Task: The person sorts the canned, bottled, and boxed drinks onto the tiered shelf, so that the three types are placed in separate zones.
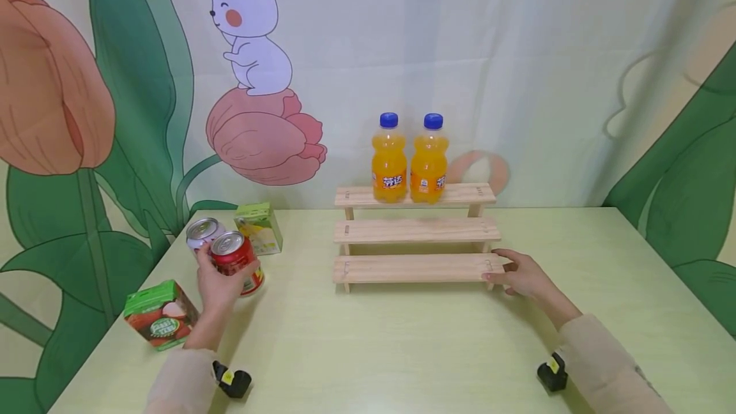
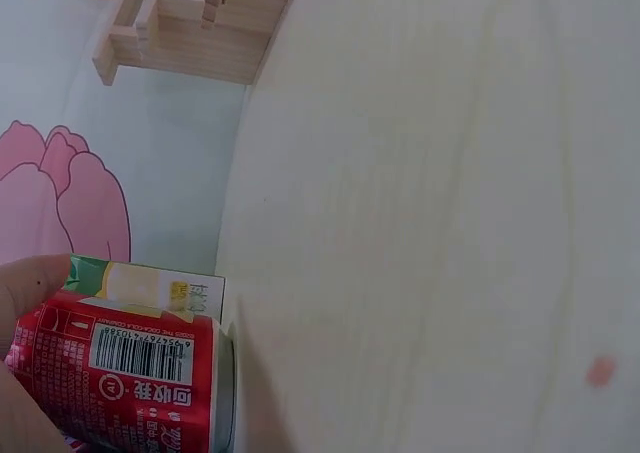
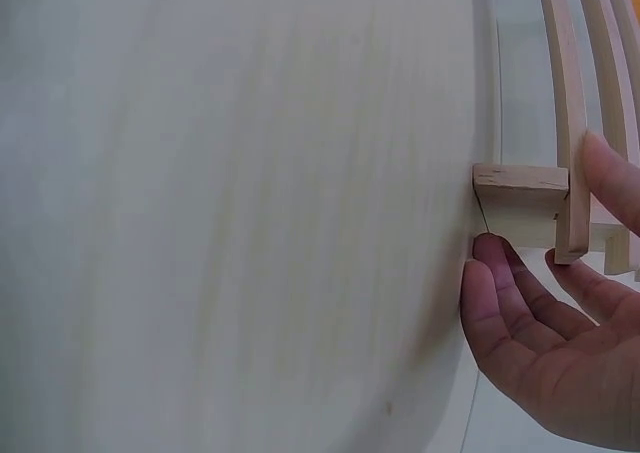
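Note:
At the left of the head view, the left hand (image 1: 221, 286) has its thumb and fingers round a red can (image 1: 232, 260); the left wrist view shows the red can (image 2: 130, 373) tilted on its side in that frame, with fingers at its upper part. Right behind it stand a pale purple can (image 1: 201, 230) and a green juice carton (image 1: 259, 229). The right hand (image 1: 526, 276) holds the right end of the lowest step of a wooden three-step rack (image 1: 411, 268), thumb on top. In the right wrist view the right hand (image 3: 570, 343) curls its fingers by the rack's end (image 3: 575, 193).
Two orange drink bottles (image 1: 389, 165) with blue caps stand on the rack's top step. A green and red carton (image 1: 162, 318) lies near the left forearm. The pale table (image 1: 379, 350) ends at a printed curtain (image 1: 546, 82) behind.

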The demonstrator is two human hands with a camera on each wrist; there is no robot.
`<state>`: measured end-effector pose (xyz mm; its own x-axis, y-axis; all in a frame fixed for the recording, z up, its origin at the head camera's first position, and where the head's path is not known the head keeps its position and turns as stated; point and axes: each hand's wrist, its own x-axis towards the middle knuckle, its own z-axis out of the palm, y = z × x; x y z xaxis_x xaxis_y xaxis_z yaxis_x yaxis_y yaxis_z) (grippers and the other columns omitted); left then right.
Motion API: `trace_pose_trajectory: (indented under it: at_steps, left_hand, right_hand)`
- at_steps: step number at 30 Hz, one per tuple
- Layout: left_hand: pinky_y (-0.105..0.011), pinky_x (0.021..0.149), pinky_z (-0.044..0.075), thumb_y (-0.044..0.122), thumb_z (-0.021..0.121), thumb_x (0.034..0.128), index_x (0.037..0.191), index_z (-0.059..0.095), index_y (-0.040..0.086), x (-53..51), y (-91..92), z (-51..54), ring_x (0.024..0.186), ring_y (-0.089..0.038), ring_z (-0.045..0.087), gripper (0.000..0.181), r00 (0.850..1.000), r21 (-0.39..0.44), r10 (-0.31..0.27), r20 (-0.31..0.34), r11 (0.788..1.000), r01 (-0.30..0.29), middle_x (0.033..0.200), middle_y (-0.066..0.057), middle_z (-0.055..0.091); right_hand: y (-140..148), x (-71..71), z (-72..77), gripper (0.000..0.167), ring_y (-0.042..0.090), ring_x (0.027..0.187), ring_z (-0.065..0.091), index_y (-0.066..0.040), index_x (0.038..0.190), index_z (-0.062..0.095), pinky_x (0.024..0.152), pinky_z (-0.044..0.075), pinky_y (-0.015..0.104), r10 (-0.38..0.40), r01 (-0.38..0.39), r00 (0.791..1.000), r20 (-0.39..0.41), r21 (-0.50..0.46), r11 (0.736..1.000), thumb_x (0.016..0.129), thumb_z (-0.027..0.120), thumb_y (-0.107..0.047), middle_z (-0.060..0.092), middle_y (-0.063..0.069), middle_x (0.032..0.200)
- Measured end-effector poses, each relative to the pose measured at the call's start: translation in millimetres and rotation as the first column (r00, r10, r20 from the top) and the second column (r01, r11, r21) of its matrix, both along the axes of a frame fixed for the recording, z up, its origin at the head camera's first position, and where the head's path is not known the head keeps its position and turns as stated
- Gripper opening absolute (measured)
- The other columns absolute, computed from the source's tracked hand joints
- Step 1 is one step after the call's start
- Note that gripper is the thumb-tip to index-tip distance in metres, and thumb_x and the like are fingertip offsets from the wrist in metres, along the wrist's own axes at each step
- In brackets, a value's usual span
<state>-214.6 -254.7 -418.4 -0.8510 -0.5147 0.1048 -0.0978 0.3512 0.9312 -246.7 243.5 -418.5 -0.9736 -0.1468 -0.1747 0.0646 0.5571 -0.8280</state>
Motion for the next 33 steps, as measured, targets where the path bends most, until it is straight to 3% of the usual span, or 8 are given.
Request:
trace_pose_trajectory:
  at_steps: [5, 33]
  left_hand:
    - [-0.054, 0.103, 0.023, 0.011, 0.073, 0.0762, 0.143, 0.008, 0.014, -0.6, 0.5, -1.1, 0.13, -0.037, 0.023, 0.093, 1.0, -0.051, -0.017, 0.0, 0.999, 0.017, 0.141, -0.02, 0.026]
    - [-0.054, 0.099, 0.03, 0.012, 0.074, 0.0753, 0.141, 0.019, 0.012, -0.8, -0.5, 4.7, 0.124, -0.037, 0.034, 0.086, 0.999, -0.066, -0.05, -0.015, 0.997, 0.049, 0.138, -0.02, 0.035]
  right_hand:
    - [0.3, 0.0, -0.2, 0.072, 0.017, 0.077, 0.053, 0.008, 0.136, 0.03, 0.06, 0.049, 0.031, 0.0, 0.0, 1.0, -0.004, -0.005, 1.0, 0.082, 0.068, -0.021, 0.053, 0.028, 0.109]
    - [1.2, -1.7, -0.3, 0.072, 0.019, 0.08, 0.055, 0.008, 0.136, 0.03, 0.06, 0.049, 0.032, -0.012, 0.012, 1.0, 0.01, -0.001, 1.0, 0.082, 0.068, -0.021, 0.052, 0.03, 0.112]
